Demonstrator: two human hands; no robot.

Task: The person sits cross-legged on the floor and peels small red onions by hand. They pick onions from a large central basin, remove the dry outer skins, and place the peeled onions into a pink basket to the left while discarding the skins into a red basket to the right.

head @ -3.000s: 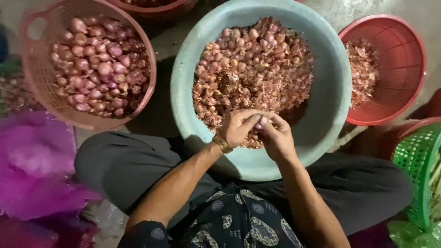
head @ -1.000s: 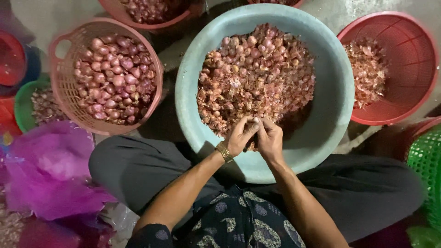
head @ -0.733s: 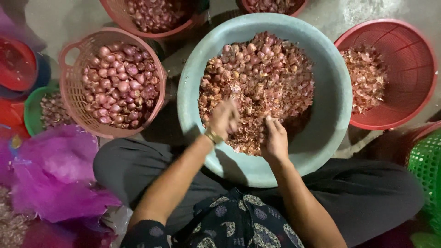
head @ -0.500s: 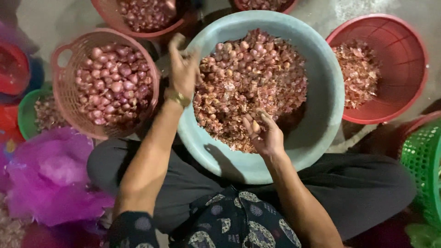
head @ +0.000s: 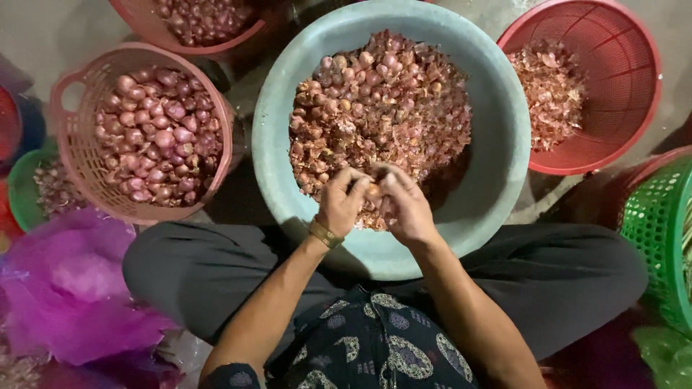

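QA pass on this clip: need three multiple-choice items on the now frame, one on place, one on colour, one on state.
1. Where are both hands?
A. over the pink basket
B. over the near side of the big basin
C. on the green basket

2. What colour is the basket of loose skins at upper right?
A. red
B. blue
C. white

3. How are the hands?
A. flat and apart
B. together, fingers closed on one small bulb
C. gripping the basin rim

Answers:
1 B: left hand and right hand sit above the big basin.
2 A: the red basket holds the loose skins.
3 B: they meet on a small bulb.
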